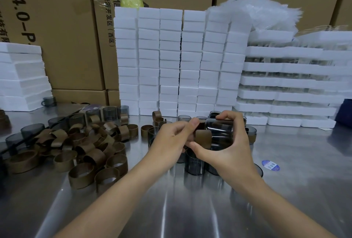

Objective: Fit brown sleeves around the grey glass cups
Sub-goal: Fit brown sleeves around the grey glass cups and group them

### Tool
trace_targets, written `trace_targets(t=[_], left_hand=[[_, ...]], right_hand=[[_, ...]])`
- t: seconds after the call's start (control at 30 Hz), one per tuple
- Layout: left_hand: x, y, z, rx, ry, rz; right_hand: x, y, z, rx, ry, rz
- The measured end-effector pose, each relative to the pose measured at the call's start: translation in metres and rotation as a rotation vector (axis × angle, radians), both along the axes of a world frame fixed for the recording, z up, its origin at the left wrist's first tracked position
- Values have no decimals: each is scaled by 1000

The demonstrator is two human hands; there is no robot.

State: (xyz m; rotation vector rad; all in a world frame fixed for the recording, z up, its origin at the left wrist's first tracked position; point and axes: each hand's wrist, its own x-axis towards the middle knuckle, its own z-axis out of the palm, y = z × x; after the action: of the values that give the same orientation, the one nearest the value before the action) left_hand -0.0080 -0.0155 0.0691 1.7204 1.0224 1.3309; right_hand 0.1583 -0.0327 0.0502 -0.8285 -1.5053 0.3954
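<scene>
Sleeve at cup's end, centre of scene.
Right hand (231,152) curls round grey glass cup (221,130), tipped sideways above table (190,211); left hand (169,140) pinches brown sleeve (203,139) at its left end.

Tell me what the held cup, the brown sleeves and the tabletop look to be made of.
The held cup looks like tinted grey glass, glossy: see-through with sharp highlights. The brown sleeves are thin matte bands, perhaps faux leather or card; cannot tell which. The table is probably brushed stainless steel: streaky, mirror-like reflections.
</scene>
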Motion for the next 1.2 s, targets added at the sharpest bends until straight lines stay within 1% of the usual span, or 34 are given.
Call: trace_targets(t=[0.1,0.27,0.4,0.53,0.63,0.77,0.87,0.97,1.1,1.2], left_hand=[[3,-1,-1,-73,-5,-3],[3,0,-5,-130,-60,-46],[4,-2,-4,-195,-76,-67],[1,-9,4,-278,-132,-74],[1,-11,6,-284,-167,-79],[1,-16,7,-287,-137,-143],[0,-17,9,-282,-137,-200],[0,-18,11,-253,-126,-240],[1,-20,10,-233,-94,-267],[-2,-21,13,-241,-103,-292]], right_hand=[[-2,-1,-1,29,-9,-14],[1,-3,2,66,-25,16],[0,-3,0,102,-61,59],[2,1,-3,169,-126,32],[3,4,-11,198,-163,21],[5,3,-18,258,-254,7],[6,3,-19,305,-276,23],[8,4,-20,305,-298,58],[7,4,-22,396,-422,32],[6,5,-20,334,-400,24]])
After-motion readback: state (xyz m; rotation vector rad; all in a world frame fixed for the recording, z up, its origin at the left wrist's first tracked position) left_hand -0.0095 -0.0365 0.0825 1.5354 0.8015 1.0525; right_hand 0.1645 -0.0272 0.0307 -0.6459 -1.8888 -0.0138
